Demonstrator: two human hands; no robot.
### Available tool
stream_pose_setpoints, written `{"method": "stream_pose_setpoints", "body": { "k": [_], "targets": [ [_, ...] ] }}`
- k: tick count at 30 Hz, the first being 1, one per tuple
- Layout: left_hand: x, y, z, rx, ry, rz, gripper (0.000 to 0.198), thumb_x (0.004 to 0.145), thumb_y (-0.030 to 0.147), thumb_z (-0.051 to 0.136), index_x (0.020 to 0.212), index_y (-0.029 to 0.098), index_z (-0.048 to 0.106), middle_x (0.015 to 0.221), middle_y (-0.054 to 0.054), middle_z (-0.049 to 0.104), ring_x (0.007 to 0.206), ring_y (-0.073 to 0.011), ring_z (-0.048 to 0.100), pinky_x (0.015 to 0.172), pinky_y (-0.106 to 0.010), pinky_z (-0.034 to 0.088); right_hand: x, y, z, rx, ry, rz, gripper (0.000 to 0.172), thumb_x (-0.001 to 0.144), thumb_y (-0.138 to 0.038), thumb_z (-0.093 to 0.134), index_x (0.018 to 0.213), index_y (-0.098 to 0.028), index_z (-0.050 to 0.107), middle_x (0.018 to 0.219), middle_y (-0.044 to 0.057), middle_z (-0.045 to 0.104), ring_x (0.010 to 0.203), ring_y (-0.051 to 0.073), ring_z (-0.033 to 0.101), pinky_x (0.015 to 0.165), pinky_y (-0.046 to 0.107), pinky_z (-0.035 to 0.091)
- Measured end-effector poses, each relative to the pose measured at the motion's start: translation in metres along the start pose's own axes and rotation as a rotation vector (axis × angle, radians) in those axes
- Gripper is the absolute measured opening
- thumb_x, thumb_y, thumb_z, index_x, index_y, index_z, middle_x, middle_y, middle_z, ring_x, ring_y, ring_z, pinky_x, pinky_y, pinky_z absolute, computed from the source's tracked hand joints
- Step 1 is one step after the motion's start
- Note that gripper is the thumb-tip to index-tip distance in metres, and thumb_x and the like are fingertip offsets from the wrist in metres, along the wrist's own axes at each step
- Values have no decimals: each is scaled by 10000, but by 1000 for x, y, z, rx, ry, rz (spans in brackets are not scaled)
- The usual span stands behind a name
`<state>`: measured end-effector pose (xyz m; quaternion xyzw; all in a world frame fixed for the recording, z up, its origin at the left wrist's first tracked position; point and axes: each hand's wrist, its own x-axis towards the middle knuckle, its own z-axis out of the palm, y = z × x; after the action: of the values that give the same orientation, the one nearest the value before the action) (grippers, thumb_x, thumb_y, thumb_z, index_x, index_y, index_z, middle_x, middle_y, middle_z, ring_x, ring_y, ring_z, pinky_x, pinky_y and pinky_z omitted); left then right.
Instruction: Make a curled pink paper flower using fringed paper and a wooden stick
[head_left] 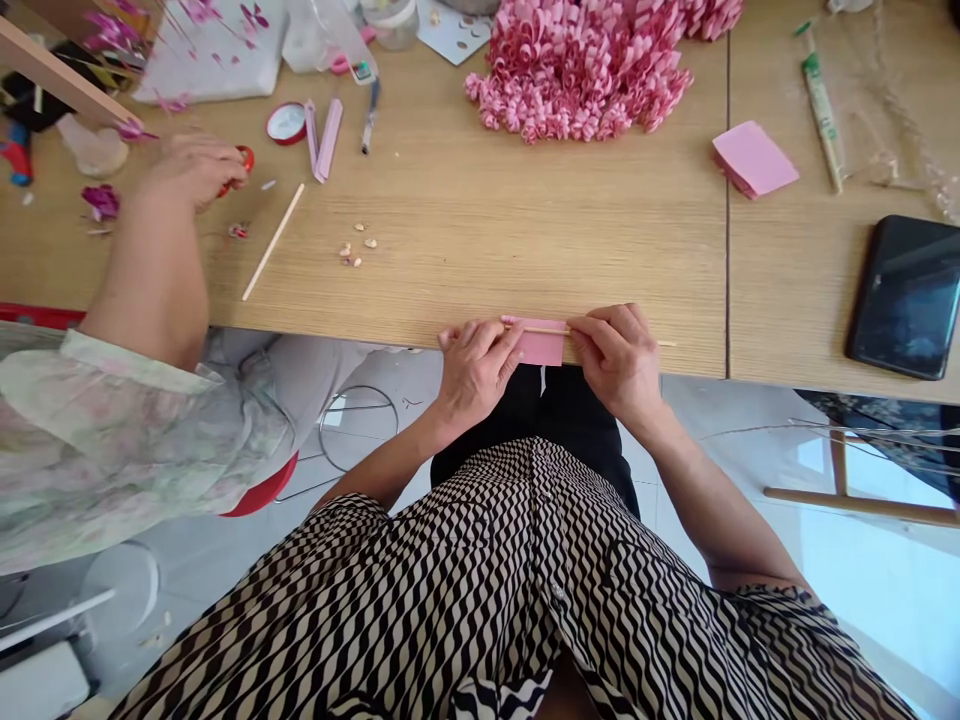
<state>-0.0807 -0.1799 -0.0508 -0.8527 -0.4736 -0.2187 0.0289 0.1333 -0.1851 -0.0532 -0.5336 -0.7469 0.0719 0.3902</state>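
A small pink paper sheet (543, 348) lies at the table's front edge, its lower part hanging just over it. Across the sheet's upper part runs a thin wooden stick (666, 344), which sticks out past my right hand. My left hand (478, 362) presses its fingers on the left end of the paper and stick. With thumb and fingers pinched, my right hand (616, 352) grips the stick beside the paper's right edge. What lies under my fingertips is hidden.
A heap of curled pink paper flowers (581, 70) sits at the back. Pink paper stack (756, 160) and black phone (904, 298) lie right. At left, a co-worker's hand (196, 170) holds red-handled scissors (238, 170) near a loose stick (273, 243) and a tape roll (286, 124).
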Motion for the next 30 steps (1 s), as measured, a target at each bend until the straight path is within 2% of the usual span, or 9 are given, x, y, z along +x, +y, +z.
{"method": "stream_pose_setpoints", "body": {
  "k": [12,15,18,23,30],
  "targets": [
    [3,0,1,-40,-6,-32,357,1005,378,412,1244,237,637,990,-77,660,927,-217,549,820,-398,288,0,0,1,-6,10,-17,193,932,-205,505,1009,-222,681,929,67,650,857,190,528,777,367,471],
    [3,1,2,-42,-7,-44,357,1006,377,408,1248,249,637,999,-77,662,928,-217,546,828,-401,289,2,0,1,-14,-22,14,193,928,-222,511,993,-232,693,936,67,654,877,201,519,792,383,463],
    [0,0,2,-27,11,-32,363,1006,379,410,1257,242,635,953,-69,663,905,-206,545,831,-389,302,6,0,0,7,-65,34,200,930,-246,511,920,-228,709,893,62,655,852,200,512,778,375,457],
    [-10,-1,2,-11,62,7,367,1004,391,417,1257,242,638,1006,-76,660,981,-203,563,878,-379,314,9,-1,0,20,-93,48,221,936,-260,507,877,-223,717,880,61,658,831,194,512,779,372,455],
    [-6,3,-1,38,36,37,367,1005,379,414,1229,209,649,982,-84,671,941,-211,567,838,-383,302,9,-3,0,-3,-91,38,241,949,-266,494,875,-204,715,883,74,669,825,197,514,775,365,455]
  ]
}}
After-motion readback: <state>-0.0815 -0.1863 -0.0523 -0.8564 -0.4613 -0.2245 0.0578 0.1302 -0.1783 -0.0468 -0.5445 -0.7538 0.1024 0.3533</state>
